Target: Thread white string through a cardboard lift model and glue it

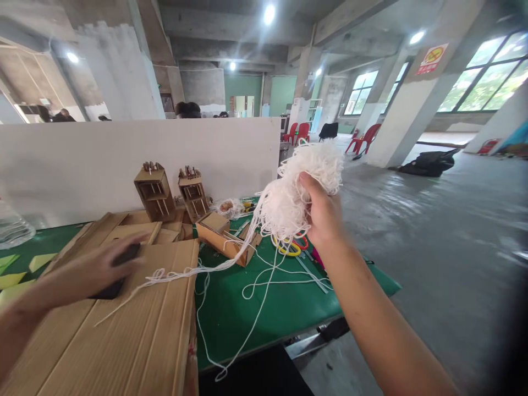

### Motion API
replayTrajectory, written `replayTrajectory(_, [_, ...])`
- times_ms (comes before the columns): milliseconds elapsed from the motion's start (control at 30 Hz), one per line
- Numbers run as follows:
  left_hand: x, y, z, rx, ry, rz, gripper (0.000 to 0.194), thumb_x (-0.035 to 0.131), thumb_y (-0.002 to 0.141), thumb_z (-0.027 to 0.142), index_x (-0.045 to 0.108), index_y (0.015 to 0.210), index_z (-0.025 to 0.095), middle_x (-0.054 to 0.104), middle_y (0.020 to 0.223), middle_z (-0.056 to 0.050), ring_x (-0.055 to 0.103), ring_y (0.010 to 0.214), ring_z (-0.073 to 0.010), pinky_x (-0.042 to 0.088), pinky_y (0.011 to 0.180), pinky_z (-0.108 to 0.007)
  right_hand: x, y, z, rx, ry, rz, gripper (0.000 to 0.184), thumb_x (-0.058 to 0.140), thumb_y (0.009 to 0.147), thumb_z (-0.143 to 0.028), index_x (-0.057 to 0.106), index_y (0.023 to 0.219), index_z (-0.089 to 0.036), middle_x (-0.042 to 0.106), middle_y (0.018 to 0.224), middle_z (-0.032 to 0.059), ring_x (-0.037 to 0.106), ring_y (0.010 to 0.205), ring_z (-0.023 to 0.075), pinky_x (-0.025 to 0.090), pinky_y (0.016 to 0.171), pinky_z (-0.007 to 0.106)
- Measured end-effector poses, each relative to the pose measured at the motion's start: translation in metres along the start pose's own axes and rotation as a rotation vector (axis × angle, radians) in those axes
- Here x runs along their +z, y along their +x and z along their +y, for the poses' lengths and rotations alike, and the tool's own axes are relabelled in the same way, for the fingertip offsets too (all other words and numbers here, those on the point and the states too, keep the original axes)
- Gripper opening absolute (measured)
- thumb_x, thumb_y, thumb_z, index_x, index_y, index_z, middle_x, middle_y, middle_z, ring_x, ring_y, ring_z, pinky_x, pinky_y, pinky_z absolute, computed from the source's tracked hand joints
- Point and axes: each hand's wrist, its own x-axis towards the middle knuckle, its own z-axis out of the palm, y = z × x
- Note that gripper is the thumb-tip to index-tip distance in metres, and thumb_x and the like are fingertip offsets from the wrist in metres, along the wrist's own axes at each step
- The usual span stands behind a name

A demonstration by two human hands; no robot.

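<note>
My right hand [324, 212] is closed around a big tangled bundle of white string [305, 181], held up above the table's right side. Loose strands hang from it, some trailing left onto the cardboard and some looping down over the green tabletop. My left hand [97, 267], smeared by motion, reaches over the flat cardboard sheets [152, 324] with its fingers apart. Under it is a dark, phone-like object [109, 290], partly hidden; whether the fingers touch it I cannot tell.
Two small cardboard structures [154, 192] stand near the white partition [136, 148]. On the green table [231, 308] are a cardboard piece [218, 239], yellow-handled scissors [291, 250] and metal strips. Yellow-green paper pieces [41, 261] and a clear plastic bottle [14, 225] lie at left.
</note>
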Motion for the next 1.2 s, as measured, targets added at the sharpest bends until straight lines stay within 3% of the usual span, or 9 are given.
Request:
replayTrajectory(133, [0.066,0.02,0.079,0.205,-0.183,-0.321,0.094,0.066,0.081,0.062,0.025,0.154,0.021,0.027,0.161,-0.016,0.029,0.146,-0.0375,0.03,0.115,-0.054,0.024,-0.019,-0.017,0.031,0.021,-0.188,0.037,0.076,0.072,-0.04,0.07,0.108,-0.029,0.073,0.111,0.0023,0.07,0.096,0.0213,0.058,0.073,0.033])
replayTrajectory(200, [0.098,0.029,0.116,0.268,-0.329,-0.339,0.087,0.073,0.076,0.057,0.04,0.146,0.019,0.039,0.155,-0.018,0.036,0.142,-0.0383,0.034,0.113,-0.053,0.032,-0.025,-0.021,0.067,0.08,-0.226,0.035,0.079,0.072,-0.04,0.07,0.104,-0.03,0.073,0.111,0.0013,0.07,0.099,0.0211,0.058,0.077,0.032])
replayTrajectory(333, [0.13,0.037,0.155,0.335,-0.533,-0.393,0.025,0.067,0.082,0.039,0.069,0.095,0.018,0.073,0.096,-0.008,0.067,0.094,-0.0267,0.053,0.088,-0.039,0.037,-0.025,-0.022,0.103,0.134,-0.269,0.037,0.081,0.07,-0.041,0.07,0.104,-0.03,0.073,0.111,0.0001,0.068,0.106,0.0216,0.057,0.085,0.032])
replayTrajectory(467, [0.118,0.039,0.149,0.265,-0.598,-0.409,0.032,0.051,0.091,0.034,0.063,0.065,0.019,0.065,0.066,-0.002,0.061,0.065,-0.0169,0.052,0.068,-0.03,0.025,-0.015,-0.019,0.088,0.065,-0.212,0.042,0.078,0.071,-0.043,0.069,0.11,-0.03,0.072,0.114,0.0009,0.069,0.103,0.0214,0.058,0.079,0.033])
replayTrajectory(700, [0.1,0.042,0.121,0.052,-0.798,-0.327,0.029,0.056,0.089,0.043,0.07,0.09,0.018,0.07,0.101,-0.011,0.066,0.093,-0.0231,0.055,0.08,-0.035,0.004,0.004,-0.009,0.138,0.07,-0.111,0.04,0.076,0.07,-0.047,0.069,0.103,-0.026,0.073,0.1,0.002,0.071,0.085,0.0193,0.057,0.065,0.031])
replayTrajectory(800, [0.096,0.042,0.111,-0.024,-0.908,-0.316,0.027,0.054,0.086,0.043,0.062,0.078,0.018,0.065,0.08,-0.005,0.063,0.072,-0.0162,0.055,0.072,-0.031,0.0,0.006,-0.006,0.157,0.077,-0.066,0.034,0.077,0.07,-0.046,0.069,0.096,-0.025,0.073,0.102,0.0026,0.07,0.085,0.0189,0.056,0.065,0.031])
replayTrajectory(867, [0.088,0.041,0.103,-0.074,-0.967,-0.334,0.027,0.052,0.084,0.044,0.053,0.072,0.02,0.047,0.058,0.004,0.044,0.046,-0.0089,0.046,0.049,-0.023,-0.005,0.009,-0.003,0.147,0.058,-0.048,0.033,0.076,0.071,-0.046,0.07,0.096,-0.025,0.073,0.109,0.0035,0.069,0.087,0.0193,0.056,0.066,0.031])
replayTrajectory(967, [0.069,0.039,0.089,-0.134,-0.998,-0.371,0.028,0.052,0.081,0.044,0.044,0.066,0.022,0.021,0.05,0.011,0.011,0.04,-0.0065,0.019,0.035,-0.018,-0.016,0.016,0.002,0.118,0.058,-0.005,0.037,0.076,0.07,-0.045,0.07,0.101,-0.025,0.071,0.118,0.0042,0.069,0.093,0.0208,0.057,0.068,0.032])
replayTrajectory(1200, [0.038,0.025,0.061,-0.17,-0.893,-0.306,0.046,0.055,0.083,0.049,0.03,0.055,0.023,0.017,0.055,0.008,0.007,0.051,-0.0098,0.012,0.043,-0.022,-0.039,0.027,0.017,0.123,0.032,-0.009,0.049,0.074,0.071,-0.054,0.068,0.109,-0.022,0.07,0.118,0.0059,0.069,0.095,0.0218,0.056,0.065,0.032])
